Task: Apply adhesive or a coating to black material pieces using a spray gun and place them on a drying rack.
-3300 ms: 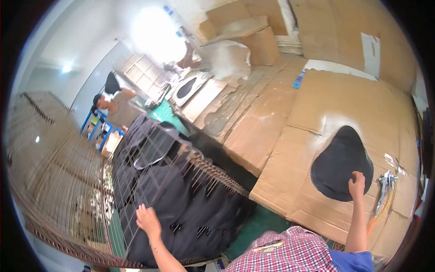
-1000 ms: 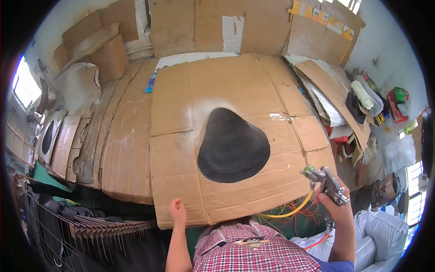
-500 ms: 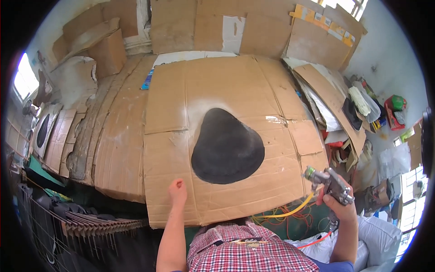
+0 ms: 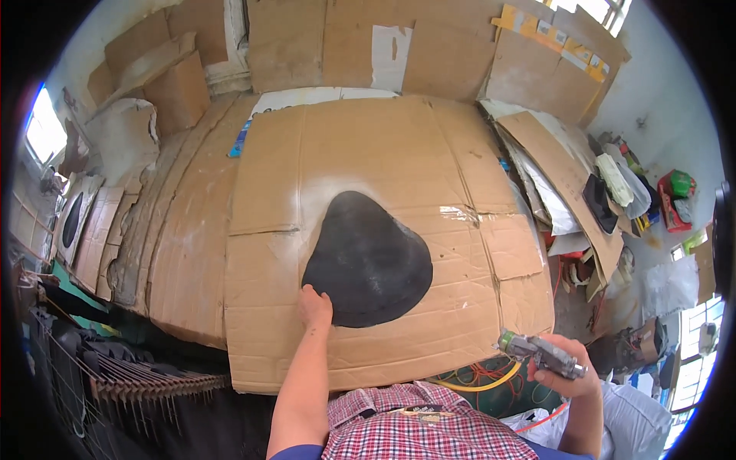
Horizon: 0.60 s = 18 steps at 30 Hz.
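right hand [image 4: 572, 382] grips a spray gun [image 4: 540, 353] (metallic).

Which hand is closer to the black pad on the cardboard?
Left. The left hand is right at the lower-left edge of the black pad; the right hand is well off to its lower right, holding the spray gun.

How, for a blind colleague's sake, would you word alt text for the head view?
A person's left hand is at the lower-left edge of a black rounded-triangular panel lying on cardboard; the right hand holds a metal spray gun.
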Available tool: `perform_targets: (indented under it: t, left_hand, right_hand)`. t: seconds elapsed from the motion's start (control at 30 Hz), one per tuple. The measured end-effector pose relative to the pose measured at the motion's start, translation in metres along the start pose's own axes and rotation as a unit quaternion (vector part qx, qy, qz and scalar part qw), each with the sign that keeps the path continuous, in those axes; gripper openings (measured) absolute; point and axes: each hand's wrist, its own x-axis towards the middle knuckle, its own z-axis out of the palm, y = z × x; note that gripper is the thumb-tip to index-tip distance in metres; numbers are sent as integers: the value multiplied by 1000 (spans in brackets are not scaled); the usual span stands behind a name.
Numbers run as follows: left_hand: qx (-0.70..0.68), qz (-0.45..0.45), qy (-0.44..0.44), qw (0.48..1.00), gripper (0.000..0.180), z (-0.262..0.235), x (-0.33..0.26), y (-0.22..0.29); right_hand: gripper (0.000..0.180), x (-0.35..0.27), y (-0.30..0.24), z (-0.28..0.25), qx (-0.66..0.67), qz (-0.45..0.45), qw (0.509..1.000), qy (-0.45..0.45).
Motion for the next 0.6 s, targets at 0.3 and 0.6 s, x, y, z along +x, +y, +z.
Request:
perform_targets:
  t: [0.3,0.6]
  left_hand:
    - [5,-51,-33,998,13,9,12,3]
    - [-6,-73,33,997,20,4,-6,18]
  right_hand:
    - [53,-4,16,-27,34,-9,998,54]
    - [55,5,38,-41,32,-36,997,-63]
